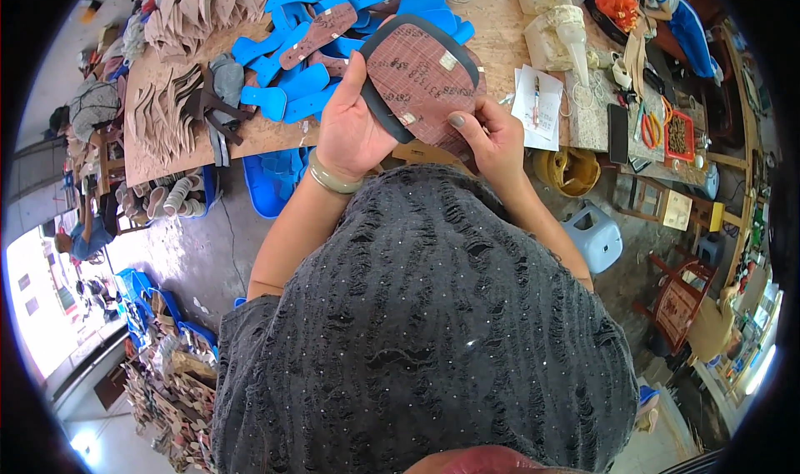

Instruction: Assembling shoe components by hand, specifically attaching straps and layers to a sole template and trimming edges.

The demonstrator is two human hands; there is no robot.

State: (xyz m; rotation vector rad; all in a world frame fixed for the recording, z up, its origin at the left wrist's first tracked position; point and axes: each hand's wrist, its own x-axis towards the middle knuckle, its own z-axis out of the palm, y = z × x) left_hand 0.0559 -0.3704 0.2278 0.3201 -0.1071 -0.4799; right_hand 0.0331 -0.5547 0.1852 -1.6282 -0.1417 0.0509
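Near table edge [258,139], hands [354,137] holding dark-rimmed panel [417,78]

Beyond the held reddish panel [421,78], blue sole-shaped pieces [306,81] block the way; a hand could pass between them and the white tapered bottle [573,39], over the wooden tabletop [495,37].

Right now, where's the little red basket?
In the head view, the red basket sits on the worktop, to the right of the right hand, just past the orange-handled scissors.
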